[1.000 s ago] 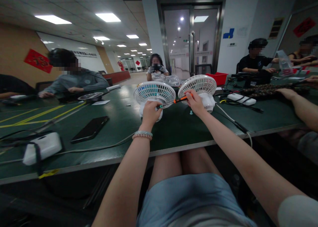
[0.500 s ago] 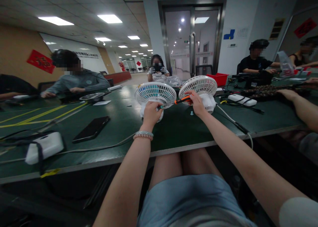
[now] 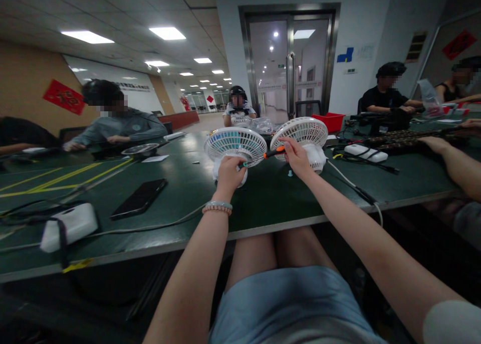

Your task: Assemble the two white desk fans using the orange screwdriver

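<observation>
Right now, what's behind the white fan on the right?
Part of a red bin peeks out behind that white fan, and clear plastic shows beyond its left edge. The fan covers the bin's lower left; nothing more shows there.

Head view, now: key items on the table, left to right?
White box → black phone → left white fan → right white fan → white block wrapped in black cable. Left out: orange-handled screwdriver, left grip, right grip; they overlap the fans.
</observation>
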### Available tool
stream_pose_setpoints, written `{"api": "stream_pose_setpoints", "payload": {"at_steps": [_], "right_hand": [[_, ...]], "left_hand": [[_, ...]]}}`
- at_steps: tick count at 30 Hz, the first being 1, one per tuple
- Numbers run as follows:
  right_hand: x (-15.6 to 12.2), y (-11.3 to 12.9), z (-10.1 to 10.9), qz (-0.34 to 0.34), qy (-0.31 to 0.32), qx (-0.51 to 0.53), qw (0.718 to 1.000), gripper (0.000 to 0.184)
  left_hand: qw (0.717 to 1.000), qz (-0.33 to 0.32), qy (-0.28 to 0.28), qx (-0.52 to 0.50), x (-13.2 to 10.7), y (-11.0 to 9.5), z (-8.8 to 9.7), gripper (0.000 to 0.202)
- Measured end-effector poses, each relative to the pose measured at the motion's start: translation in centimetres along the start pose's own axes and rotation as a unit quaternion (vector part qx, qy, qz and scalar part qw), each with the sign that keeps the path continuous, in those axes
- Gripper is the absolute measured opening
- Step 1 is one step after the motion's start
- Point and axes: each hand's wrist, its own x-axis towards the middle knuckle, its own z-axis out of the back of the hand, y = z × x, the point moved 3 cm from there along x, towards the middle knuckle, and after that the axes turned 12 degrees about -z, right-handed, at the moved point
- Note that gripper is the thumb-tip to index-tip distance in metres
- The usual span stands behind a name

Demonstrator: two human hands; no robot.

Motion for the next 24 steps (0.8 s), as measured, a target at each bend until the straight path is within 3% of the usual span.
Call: {"api": "stream_pose_setpoints", "payload": {"at_steps": [8, 19, 24], "right_hand": [[-0.19, -0.2, 0.06, -0.025, 0.043, 0.037, 0.998, 0.026], [0.14, -0.35, 0.37, -0.014, -0.006, -0.034, 0.999, 0.038], [0.12, 0.22, 0.33, 0.009, -0.001, -0.026, 1.0, 0.034]], "left_hand": [[1.0, 0.001, -0.005, -0.004, 0.02, -0.15, 0.18, 0.018], [1.0, 0.001, -0.002, 0.0, 0.03, -0.06, 0.19, 0.019], [1.0, -0.003, -0.001, 0.0, 0.01, 0.02, 0.14, 0.018]]}}
